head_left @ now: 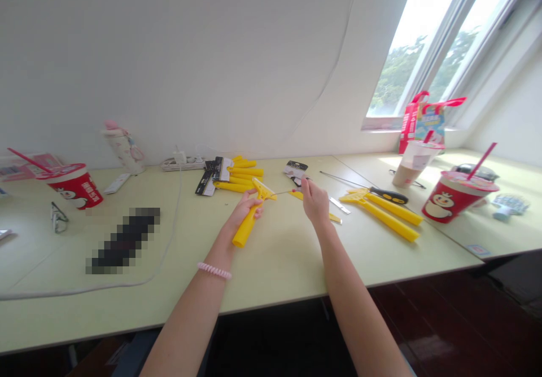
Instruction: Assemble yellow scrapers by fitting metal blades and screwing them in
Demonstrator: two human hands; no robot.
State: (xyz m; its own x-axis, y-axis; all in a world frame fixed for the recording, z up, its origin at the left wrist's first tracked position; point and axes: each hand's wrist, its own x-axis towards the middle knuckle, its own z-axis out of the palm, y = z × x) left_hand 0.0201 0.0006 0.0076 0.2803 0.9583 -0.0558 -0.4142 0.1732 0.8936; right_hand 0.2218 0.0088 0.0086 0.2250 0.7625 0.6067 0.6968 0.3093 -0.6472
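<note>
My left hand point(246, 209) grips the handle of a yellow plastic scraper point(244, 226), whose wide head point(263, 189) points away from me. My right hand point(315, 202) pinches a thin metal screwdriver with a red part point(288, 192), its tip close to the scraper head. Behind them lies a heap of yellow scrapers point(239, 174) beside black blade packets point(206, 184). Further right are more yellow scrapers point(381, 213) and a black-and-yellow screwdriver point(389, 195).
Red penguin-printed paper cups point(71, 186) stand at both ends of the pale green desk point(271, 270), with a milk tea cup point(412, 168) near the window. A power strip point(182, 163), a flask point(122, 150), a cable and a blurred dark object point(125, 241) also lie there.
</note>
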